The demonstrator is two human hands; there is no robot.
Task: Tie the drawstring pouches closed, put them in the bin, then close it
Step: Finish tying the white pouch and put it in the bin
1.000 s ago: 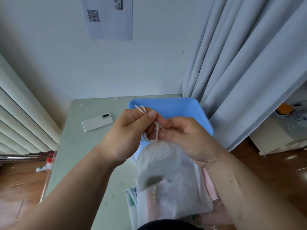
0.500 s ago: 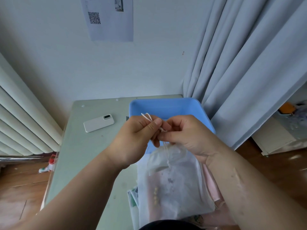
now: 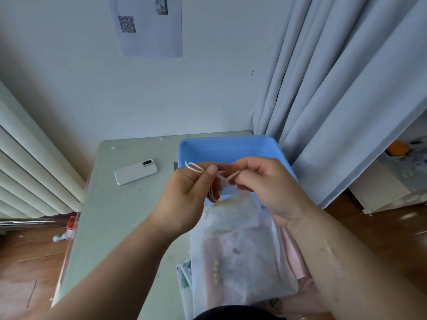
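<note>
Both hands were raised just in front of the bin. One strand of the white drawstring [image 3: 194,168] was pinched between thumb and forefinger of the left hand [image 3: 184,199]; the other strand was pinched in the curled fingers of the right hand [image 3: 270,188]. The translucent white pouch [image 3: 240,250], gathered at its neck, was located below the hands, nearer than the bin, over pink fabric [image 3: 293,257] on the table [image 3: 120,215]. The blue bin [image 3: 226,146] was positioned with its top open, behind the hands. A white phone [image 3: 135,172] was laid left of the bin. A printed sheet [image 3: 150,26] was fixed to the wall beyond the bin.
</note>
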